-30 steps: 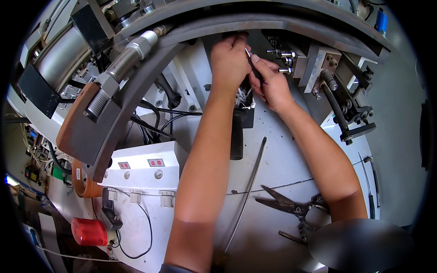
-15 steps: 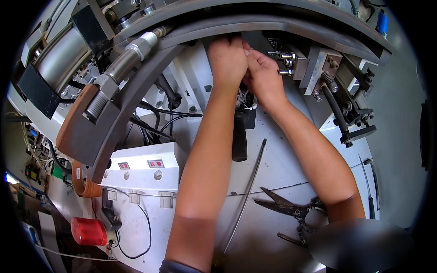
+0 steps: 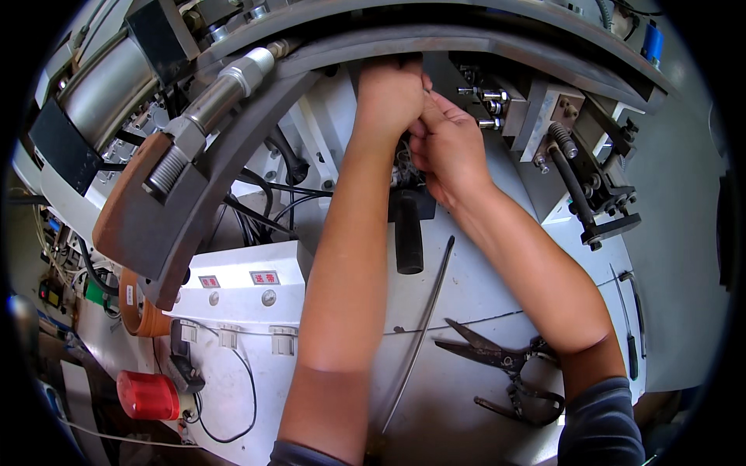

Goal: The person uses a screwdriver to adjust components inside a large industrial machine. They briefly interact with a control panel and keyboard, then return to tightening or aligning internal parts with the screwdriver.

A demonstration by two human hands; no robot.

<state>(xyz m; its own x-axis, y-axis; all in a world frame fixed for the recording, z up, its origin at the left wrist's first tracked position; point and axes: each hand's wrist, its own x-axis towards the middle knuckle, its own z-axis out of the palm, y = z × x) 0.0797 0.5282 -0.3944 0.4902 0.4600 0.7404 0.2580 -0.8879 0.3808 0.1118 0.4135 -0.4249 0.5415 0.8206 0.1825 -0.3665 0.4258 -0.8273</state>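
Observation:
Both my hands reach in beneath a dark curved metal beam (image 3: pixel 388 43) of a machine. My left hand (image 3: pixel 390 97) is bent at the wrist with its fingers curled; the beam's shadow hides most of the fingertips. Touching it on the right, my right hand (image 3: pixel 454 147) has thumb and fingers pressed together in a pinch. Whatever they hold is too small or hidden to make out. Just below the hands, a black handle (image 3: pixel 409 245) points toward me, with a tangle of pale wires (image 3: pixel 402 167) above it. Bolts on a metal bracket (image 3: pixel 509 109) stand close to the right hand.
On the white machine top lie a long thin metal rod (image 3: pixel 423 330) and black-bladed scissors (image 3: pixel 497 356). A white control box (image 3: pixel 241 283), black cables (image 3: pixel 260 206) and a red warning lamp (image 3: pixel 146 394) are at left. A threaded cylinder rod (image 3: pixel 210 105) juts out at upper left.
My right hand has shifted slightly down, its fingers still pinched beside the left. The left forearm has moved a little left, baring more of the black handle. A blurred shape at lower right is gone.

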